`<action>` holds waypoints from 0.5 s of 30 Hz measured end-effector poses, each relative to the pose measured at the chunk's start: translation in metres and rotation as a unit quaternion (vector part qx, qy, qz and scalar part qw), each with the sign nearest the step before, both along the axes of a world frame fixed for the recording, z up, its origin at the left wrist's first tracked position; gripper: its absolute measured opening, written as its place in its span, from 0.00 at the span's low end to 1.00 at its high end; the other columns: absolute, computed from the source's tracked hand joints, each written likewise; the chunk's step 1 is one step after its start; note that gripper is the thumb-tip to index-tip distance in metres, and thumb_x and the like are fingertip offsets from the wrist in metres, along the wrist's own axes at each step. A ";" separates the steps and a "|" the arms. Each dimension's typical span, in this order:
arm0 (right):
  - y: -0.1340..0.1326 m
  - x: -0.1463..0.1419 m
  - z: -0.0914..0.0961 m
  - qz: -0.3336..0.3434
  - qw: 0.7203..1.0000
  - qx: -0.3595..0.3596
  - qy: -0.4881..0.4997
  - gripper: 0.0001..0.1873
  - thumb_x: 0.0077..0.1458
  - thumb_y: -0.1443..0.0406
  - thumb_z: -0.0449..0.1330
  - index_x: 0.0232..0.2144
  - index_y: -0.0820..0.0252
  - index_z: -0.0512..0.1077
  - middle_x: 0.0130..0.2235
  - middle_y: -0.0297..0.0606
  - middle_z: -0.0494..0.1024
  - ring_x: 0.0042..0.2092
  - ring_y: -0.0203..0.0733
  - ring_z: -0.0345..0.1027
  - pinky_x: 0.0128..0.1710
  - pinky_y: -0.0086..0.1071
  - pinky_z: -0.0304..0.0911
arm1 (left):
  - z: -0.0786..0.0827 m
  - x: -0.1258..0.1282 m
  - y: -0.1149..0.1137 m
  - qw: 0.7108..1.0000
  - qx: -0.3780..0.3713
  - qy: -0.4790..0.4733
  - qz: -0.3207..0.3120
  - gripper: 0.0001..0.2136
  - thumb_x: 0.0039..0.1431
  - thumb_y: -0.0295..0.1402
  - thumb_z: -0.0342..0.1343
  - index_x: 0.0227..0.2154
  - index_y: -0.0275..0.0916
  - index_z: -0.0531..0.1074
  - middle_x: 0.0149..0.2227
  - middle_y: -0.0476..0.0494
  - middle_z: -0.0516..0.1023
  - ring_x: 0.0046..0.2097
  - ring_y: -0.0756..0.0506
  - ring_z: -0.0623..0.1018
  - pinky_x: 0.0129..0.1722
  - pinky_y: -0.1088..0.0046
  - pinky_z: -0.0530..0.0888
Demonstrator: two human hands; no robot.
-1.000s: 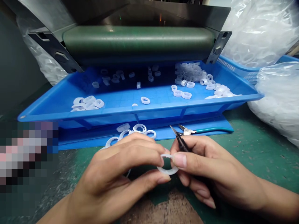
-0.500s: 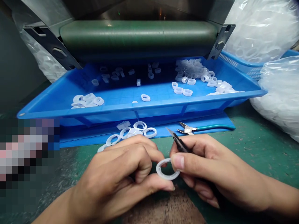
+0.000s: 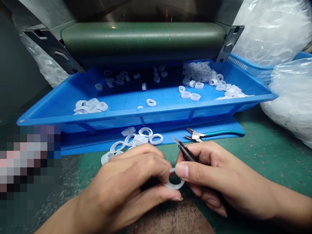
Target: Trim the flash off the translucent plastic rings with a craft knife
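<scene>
A translucent white plastic ring (image 3: 175,185) is pinched between my two hands. My left hand (image 3: 131,182) has its index finger and thumb closed on the ring's left side. The thumb of my right hand (image 3: 219,178) presses on the ring's upper right edge. That same hand also grips a black craft knife (image 3: 187,152), its pointed blade aimed up and to the left, apart from the ring. Just beyond my left hand several loose white rings (image 3: 130,139) lie in a group. Teal-handled cutting pliers (image 3: 195,135) rest beyond my right hand.
A blue tray (image 3: 156,113) holding scattered white rings spans the bench under a green conveyor roller (image 3: 143,40) with metal brackets. Clear bags (image 3: 290,97) full of white parts stand at the right. A brown block (image 3: 170,217) lies below my hands.
My left index finger has curled in over the ring's left side, covering part of it. My right hand and the knife have shifted very slightly left.
</scene>
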State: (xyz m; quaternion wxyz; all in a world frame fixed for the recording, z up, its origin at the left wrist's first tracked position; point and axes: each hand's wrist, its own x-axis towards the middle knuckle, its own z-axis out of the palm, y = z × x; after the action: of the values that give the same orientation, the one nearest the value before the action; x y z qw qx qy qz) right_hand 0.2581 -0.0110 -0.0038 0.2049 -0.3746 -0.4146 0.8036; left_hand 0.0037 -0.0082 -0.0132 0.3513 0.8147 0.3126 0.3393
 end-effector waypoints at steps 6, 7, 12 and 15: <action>0.000 -0.003 -0.003 -0.033 0.999 -0.006 0.003 0.27 0.67 0.46 0.79 0.31 0.55 0.73 0.22 0.22 0.70 0.19 0.29 0.56 0.16 0.21 0.56 | -0.006 -0.001 -0.007 0.994 -0.002 -0.055 0.089 0.15 0.68 0.39 0.83 0.36 0.50 0.79 0.38 0.55 0.93 0.39 0.45 0.90 0.45 0.72 0.86; 0.001 -0.003 -0.004 -0.035 0.999 -0.006 0.004 0.27 0.67 0.46 0.80 0.31 0.55 0.73 0.21 0.21 0.69 0.18 0.29 0.55 0.16 0.21 0.57 | -0.006 -0.001 -0.008 0.993 -0.009 -0.057 0.099 0.12 0.67 0.39 0.84 0.42 0.53 0.84 0.42 0.55 0.94 0.43 0.44 0.92 0.48 0.72 0.87; 0.000 -0.002 -0.009 -0.041 0.999 0.008 -0.005 0.33 0.70 0.38 0.74 0.29 0.55 0.73 0.17 0.22 0.65 0.16 0.28 0.54 0.16 0.20 0.56 | -0.003 0.001 0.000 0.970 -0.171 -0.124 0.123 0.13 0.66 0.35 0.84 0.49 0.59 0.92 0.45 0.56 0.96 0.45 0.45 0.94 0.47 0.78 0.88; 0.000 -0.002 -0.010 -0.069 0.997 0.007 -0.018 0.30 0.69 0.38 0.75 0.37 0.57 0.78 0.24 0.24 0.73 0.16 0.26 0.56 0.15 0.20 0.58 | 0.003 0.001 0.008 0.888 -0.332 -0.275 0.161 0.09 0.68 0.38 0.78 0.50 0.51 0.92 0.46 0.47 0.94 0.46 0.43 0.94 0.45 0.74 0.91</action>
State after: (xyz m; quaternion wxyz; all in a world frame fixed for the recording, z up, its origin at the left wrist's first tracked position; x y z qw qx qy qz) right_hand 0.2558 -0.0107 -0.0134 0.2551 -0.4157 -0.3966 0.7777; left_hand 0.0046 -0.0002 -0.0105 0.6142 0.4629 0.4245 0.4778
